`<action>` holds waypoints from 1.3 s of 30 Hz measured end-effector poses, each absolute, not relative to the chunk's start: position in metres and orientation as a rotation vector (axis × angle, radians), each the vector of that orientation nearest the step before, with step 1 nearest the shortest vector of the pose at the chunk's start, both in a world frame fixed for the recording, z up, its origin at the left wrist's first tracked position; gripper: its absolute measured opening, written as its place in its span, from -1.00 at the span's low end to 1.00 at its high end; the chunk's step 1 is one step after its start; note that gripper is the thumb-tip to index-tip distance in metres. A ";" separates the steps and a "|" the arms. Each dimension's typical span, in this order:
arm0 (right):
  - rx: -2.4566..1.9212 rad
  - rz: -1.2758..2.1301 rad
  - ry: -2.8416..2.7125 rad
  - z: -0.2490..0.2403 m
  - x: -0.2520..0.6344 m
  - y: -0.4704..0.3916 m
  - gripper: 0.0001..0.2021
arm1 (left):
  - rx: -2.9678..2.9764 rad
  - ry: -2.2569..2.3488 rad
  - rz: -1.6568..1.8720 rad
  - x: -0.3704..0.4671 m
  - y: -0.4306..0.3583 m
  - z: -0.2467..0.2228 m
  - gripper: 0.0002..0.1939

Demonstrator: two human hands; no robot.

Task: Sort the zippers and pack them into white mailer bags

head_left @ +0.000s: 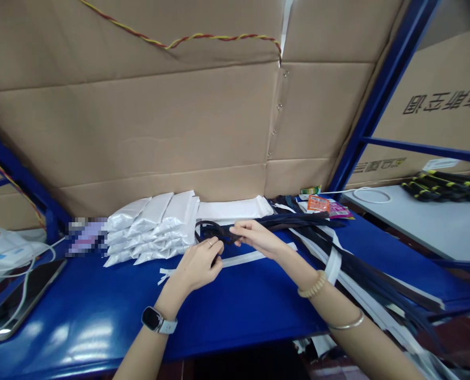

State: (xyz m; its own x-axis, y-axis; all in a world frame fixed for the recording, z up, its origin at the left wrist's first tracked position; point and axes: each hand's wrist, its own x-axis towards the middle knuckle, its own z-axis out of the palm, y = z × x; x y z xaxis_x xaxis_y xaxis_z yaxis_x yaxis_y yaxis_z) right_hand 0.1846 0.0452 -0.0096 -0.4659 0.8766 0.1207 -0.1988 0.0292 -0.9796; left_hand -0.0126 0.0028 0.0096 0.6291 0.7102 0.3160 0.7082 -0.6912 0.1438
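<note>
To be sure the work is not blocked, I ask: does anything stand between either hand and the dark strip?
Nothing visible does. The right hand pinches the dark strip directly, and the left hand is right at it, its grip partly hidden. The white packets lie to the left, not between.

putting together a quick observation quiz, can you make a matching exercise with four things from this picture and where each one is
Things
1. stacked shiny white plastic packets
2. narrow looped dark strip
3. twisted red-and-yellow wire
4. dark-faced smartwatch with a pale strap

Places
A. held by the left hand and right hand
B. on the left wrist
C. on the glossy blue table, to the left of the hands
D. across the upper part of the brown cardboard panel

Pairs: 1-C, 2-A, 3-D, 4-B
</note>
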 end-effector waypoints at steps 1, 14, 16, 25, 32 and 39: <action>-0.711 1.610 -1.429 -0.010 0.181 0.043 -0.66 | 2.786 1.250 0.566 -0.013 0.002 0.011 -0.92; -0.591 1.643 -1.424 -0.011 0.167 0.032 -0.69 | 2.486 1.428 0.667 -0.014 0.004 0.013 -0.86; -0.599 1.640 -1.401 -0.011 0.166 0.032 -0.70 | 2.476 1.389 0.670 -0.014 0.002 0.015 -0.87; -0.548 1.704 -1.315 -0.011 0.165 0.031 -0.74 | 2.407 1.313 0.799 -0.014 0.008 0.006 -0.67; -0.597 1.614 -1.396 -0.012 0.163 0.032 -0.80 | 2.631 1.441 0.738 -0.013 0.012 -0.001 -0.75; -0.689 1.494 -1.308 -0.010 0.170 0.037 -0.78 | 2.876 1.565 0.542 -0.008 0.011 -0.003 -0.71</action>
